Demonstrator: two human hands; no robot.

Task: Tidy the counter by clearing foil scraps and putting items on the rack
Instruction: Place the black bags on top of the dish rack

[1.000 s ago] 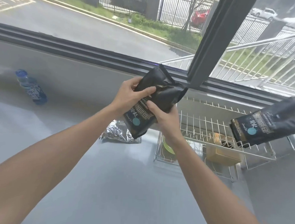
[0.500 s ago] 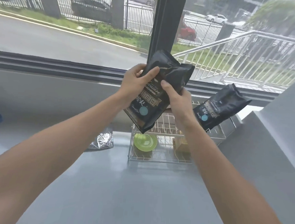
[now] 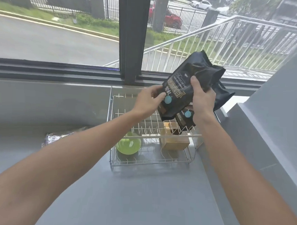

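a person's two bare forearms reach forward over a smooth grey counter (image 3: 140,197) toward a window. both hands hold one glossy black foil coffee bag with gold lettering and a round blue sticker (image 3: 184,86), tilted so its crumpled top leans up and to the right. the left hand (image 3: 148,100) pinches the bag's lower left edge, thumb on the front near the blue sticker. the right hand (image 3: 202,97) wraps around the bag's right side, thumb pressed on the front, fingers hidden behind it.

directly below the hands stands a two-tier white wire dish rack (image 3: 153,134). a second, matching black coffee bag (image 3: 185,117) lies on the rack's upper tier, just under the right hand and partly covered by the held bag; whether the two bags touch cannot be told. on the lower tier, beneath the left hand, sits a lime green round plastic dish (image 3: 128,145). beneath the right wrist sits a tan cardboard box (image 3: 175,140).

left of the left forearm, partly hidden behind it, a crumpled silver foil scrap (image 3: 54,138) lies on the counter, apart from the rack.
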